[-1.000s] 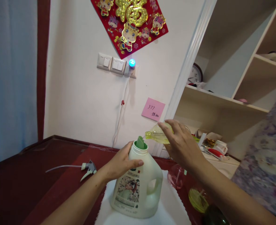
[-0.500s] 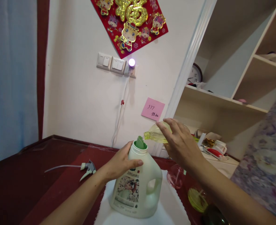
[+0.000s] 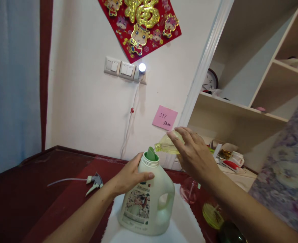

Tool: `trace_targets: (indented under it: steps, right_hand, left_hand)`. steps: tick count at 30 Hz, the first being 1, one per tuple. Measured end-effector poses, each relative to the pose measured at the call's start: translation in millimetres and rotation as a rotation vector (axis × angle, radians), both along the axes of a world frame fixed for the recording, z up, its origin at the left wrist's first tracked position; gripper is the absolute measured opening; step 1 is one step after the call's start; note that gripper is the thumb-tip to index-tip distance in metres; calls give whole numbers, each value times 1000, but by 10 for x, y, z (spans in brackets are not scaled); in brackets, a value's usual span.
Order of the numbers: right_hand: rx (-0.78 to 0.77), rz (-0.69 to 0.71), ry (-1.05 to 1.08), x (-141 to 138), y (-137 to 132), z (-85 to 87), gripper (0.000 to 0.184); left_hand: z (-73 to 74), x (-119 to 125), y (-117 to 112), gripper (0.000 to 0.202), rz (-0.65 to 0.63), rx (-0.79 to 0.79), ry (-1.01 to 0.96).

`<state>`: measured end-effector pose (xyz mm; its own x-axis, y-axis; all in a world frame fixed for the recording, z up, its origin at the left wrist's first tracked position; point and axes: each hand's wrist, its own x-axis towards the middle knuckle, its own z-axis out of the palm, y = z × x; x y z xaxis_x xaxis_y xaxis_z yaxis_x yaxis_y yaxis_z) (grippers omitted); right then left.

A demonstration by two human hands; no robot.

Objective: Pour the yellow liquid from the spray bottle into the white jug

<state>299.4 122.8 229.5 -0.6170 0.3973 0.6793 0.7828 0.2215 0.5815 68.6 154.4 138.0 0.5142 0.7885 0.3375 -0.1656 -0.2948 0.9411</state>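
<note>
Far left on the dark red tabletop (image 3: 24, 195): a spray trigger (image 3: 94, 180) with its dip tube lying flat, well apart from the hands. Centre: left hand (image 3: 130, 175) closed on the shoulder of a white jug (image 3: 149, 202), thumb across the front just under the neck. The jug is upright on a white cloth (image 3: 181, 219), cap off, handle to the right, and a green spout (image 3: 151, 154) shows in its mouth. Right of that: right hand (image 3: 194, 155) wrapped from above around a small clear bottle (image 3: 165, 145) of yellow liquid. The bottle is tipped nearly level, its open neck pointing left, just beside and slightly above the green spout. A stream possibly runs between the two, too fine to make out. Lower right, under the right forearm: a pink glass vessel (image 3: 188, 192) on the tabletop near the jug's handle side.
</note>
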Motion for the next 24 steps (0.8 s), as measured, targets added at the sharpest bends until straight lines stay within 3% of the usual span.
trace_targets:
  steps: [24]
  right_hand:
    - [82,31,-206,-98,-27,96,52]
  left_hand:
    - [-27,-11,-12,75,11,15,5]
